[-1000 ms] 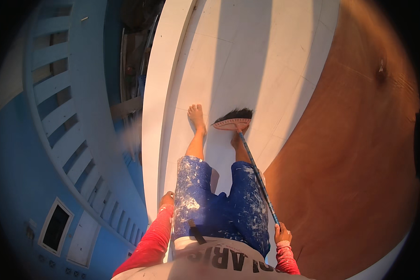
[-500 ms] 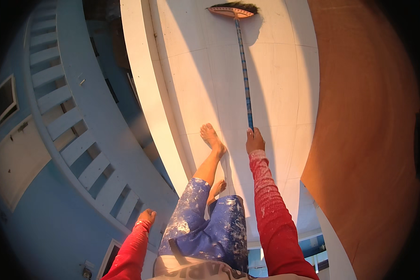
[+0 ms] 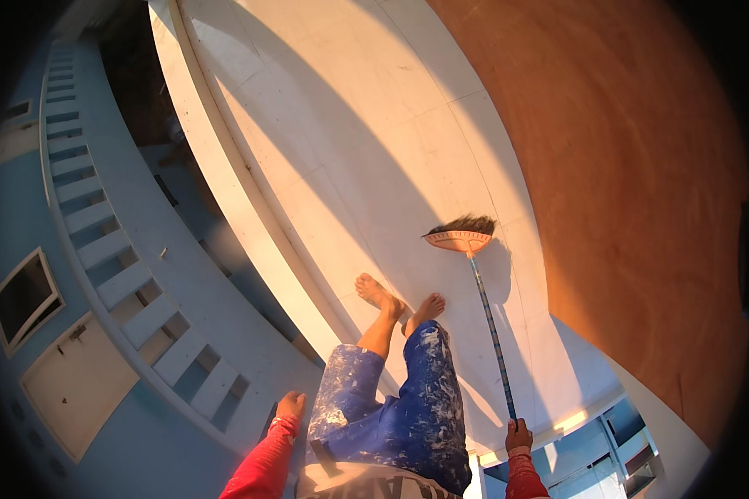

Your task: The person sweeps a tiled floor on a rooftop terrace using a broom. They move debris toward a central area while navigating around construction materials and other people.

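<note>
White-painted panel decking (image 3: 366,141) runs under your bare feet, with a raised pale edge strip on its left and reddish-brown plywood (image 3: 641,191) along its right. Your right hand (image 3: 518,435) is closed around the top end of the long thin blue-handled broom (image 3: 491,328), whose orange head and dark bristles rest on the decking ahead of your right foot. It looks light and stiff; the bristles should flex. Grip lower on the shaft for more control. Your left hand (image 3: 290,405) hangs free near the decking's left edge, fingers loosely curled on nothing.
</note>
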`<state>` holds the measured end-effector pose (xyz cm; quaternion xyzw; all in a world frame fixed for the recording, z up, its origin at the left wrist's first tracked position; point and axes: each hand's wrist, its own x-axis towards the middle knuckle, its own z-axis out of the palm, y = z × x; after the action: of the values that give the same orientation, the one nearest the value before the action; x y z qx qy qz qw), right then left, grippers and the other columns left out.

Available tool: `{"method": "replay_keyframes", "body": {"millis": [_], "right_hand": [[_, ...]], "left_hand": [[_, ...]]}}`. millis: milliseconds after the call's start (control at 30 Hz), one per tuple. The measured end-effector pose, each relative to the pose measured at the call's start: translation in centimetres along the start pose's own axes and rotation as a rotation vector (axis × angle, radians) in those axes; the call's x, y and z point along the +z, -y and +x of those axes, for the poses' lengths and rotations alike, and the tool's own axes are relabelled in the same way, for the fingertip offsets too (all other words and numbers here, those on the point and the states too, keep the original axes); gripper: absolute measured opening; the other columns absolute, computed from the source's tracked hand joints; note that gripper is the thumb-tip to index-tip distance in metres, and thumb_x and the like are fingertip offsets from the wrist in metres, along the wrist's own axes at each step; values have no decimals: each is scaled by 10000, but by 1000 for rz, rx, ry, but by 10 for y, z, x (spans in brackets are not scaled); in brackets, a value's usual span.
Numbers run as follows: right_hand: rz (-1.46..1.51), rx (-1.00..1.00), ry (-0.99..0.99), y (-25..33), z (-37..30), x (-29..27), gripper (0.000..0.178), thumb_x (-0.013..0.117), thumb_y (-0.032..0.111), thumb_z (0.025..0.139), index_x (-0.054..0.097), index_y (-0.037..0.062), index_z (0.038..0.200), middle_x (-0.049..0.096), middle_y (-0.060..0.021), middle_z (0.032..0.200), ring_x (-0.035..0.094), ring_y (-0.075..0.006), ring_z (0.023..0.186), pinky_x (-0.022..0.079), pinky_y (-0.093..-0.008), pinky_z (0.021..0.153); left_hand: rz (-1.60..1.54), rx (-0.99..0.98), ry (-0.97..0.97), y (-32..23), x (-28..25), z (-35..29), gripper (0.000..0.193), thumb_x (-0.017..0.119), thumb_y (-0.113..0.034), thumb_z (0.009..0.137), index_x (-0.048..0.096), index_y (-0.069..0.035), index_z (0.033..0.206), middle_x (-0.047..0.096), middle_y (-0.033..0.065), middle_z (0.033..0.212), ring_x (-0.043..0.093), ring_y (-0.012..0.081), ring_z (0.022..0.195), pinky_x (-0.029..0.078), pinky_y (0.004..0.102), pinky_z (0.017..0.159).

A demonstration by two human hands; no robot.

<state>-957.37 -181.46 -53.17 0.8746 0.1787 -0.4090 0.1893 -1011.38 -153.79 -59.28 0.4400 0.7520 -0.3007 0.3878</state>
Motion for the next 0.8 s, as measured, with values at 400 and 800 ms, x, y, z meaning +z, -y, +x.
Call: {"method": "replay_keyframes", "body": {"millis": [400,800], "right_hand": [[262,-446,-218,514,300,-241,400,445,430,942,572,78,1084,668,-206,967,628,-418,940,504,-502,805],[-14,-46,-57,129,141,-206,281,534,376,907,559,99,947,649,-206,745,612,-441,698,456,-543,641]], "left_hand": [[-433,183,-18,-177,-73,56,272,552,-227,921,641,4,1034,665,82,804,637,159,725,519,284,662],[183,36,65,-143,-118,-8,457,522,-417,852,674,3,950,681,200,873,658,352,872,502,413,803]]}}
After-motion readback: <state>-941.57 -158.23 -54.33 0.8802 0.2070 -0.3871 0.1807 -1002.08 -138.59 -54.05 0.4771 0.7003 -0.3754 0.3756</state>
